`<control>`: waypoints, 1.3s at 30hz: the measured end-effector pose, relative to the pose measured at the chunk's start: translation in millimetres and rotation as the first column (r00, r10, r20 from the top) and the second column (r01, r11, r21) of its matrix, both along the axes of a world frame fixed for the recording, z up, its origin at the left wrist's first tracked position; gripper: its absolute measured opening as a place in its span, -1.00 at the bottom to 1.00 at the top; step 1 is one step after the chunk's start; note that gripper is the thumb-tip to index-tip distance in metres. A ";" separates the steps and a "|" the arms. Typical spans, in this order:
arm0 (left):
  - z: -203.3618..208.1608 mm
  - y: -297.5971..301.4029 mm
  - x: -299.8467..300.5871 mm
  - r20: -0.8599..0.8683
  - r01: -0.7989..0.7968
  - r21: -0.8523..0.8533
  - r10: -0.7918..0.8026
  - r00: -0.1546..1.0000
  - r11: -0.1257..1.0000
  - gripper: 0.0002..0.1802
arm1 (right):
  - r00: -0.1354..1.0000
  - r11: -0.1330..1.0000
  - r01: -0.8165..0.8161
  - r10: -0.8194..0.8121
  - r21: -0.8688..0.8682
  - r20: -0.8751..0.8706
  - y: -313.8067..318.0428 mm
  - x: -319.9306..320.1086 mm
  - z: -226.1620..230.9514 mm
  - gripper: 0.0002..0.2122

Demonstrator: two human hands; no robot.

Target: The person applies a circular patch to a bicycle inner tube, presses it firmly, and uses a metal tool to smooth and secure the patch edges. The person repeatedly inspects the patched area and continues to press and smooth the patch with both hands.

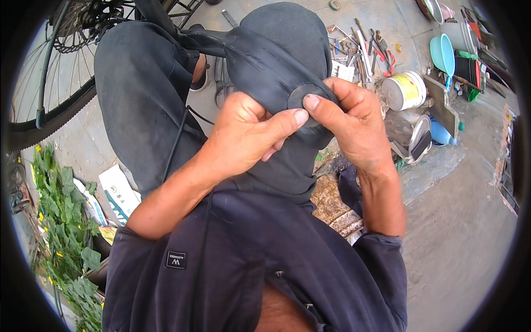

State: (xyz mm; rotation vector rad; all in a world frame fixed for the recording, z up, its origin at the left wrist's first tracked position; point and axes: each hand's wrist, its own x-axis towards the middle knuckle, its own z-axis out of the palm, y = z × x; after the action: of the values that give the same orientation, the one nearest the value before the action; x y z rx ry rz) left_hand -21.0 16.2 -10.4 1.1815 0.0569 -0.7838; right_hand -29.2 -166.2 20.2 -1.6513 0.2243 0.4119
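- The left hand (243, 130) pinches the black rubber tube (260, 66), its thumb pressed on the near side and its other fingers curled beneath.
- The right hand (354, 119) grips the same tube from the other side, thumb on top, fingers bent behind its edge.
- The round dark patch (299, 97) lies on the tube right at the two thumbtips, with the right thumb touching it.
- From the fingers, the tube runs away over the raised knee (285, 19), narrowing to the left.
- Far left of the fingers stands a bicycle wheel (69, 119).
- Beyond the right fingers, hand tools (362, 50) lie scattered on the ground.
- Right of the fingers are a white bucket (406, 90) and, farther off, a turquoise basin (442, 53).
- Well to the lower left is a leafy plant (63, 210).
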 end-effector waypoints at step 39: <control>-0.6 -13.2 -17.1 0.001 -0.193 0.035 0.193 0.981 0.981 -0.76 | 0.992 0.992 -0.101 0.095 -0.077 -0.079 -12.7 -3.4 -2.0 -0.82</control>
State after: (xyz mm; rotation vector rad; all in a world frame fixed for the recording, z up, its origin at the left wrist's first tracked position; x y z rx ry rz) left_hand -38.1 3.0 -11.0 1.1886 0.1852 -0.6149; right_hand -32.6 -178.9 18.1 -1.7326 0.2194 0.5465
